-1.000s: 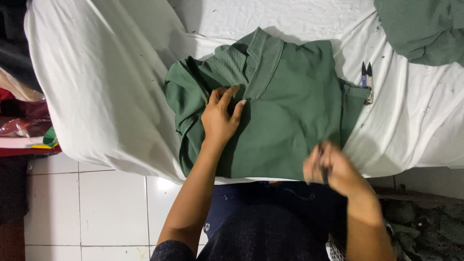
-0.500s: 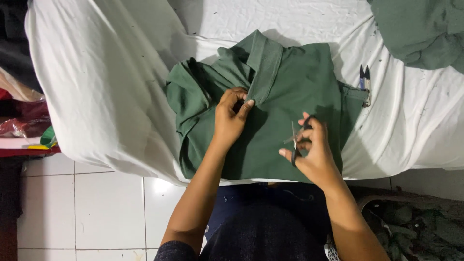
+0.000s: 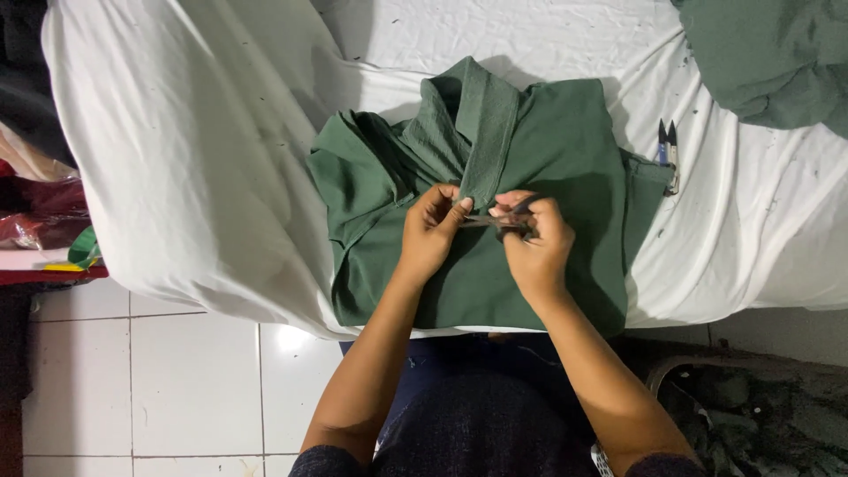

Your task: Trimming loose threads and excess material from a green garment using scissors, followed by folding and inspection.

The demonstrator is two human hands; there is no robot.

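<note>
Green garment [image 3: 548,159] lies folded at frame centre on a table draped in a white sheet [image 3: 194,159], collar end toward the top, lower edge at the table's near rim. A long collar or placket strip [image 3: 486,132] runs down the middle of it to where both hands meet. Left hand [image 3: 430,231] sits at the strip's lower tip, thumb and fingers pinched together on the fabric there. Right hand [image 3: 537,240] is just beside it, touching or nearly so, fingers curled tight around a small thin metal tool [image 3: 495,220] that points toward the left hand; too small to tell what kind, looks like snips or tweezers. Tool tip sits at the strip's end, contact with cloth unclear. A pair of thread snips [image 3: 668,152] lies on the sheet at the garment's right edge, well apart from both hands. Another heap of green cloth [image 3: 777,53] fills the upper right corner. White floor tiles [image 3: 177,380] show lower left; red and dark items [image 3: 35,221] at the left edge.
</note>
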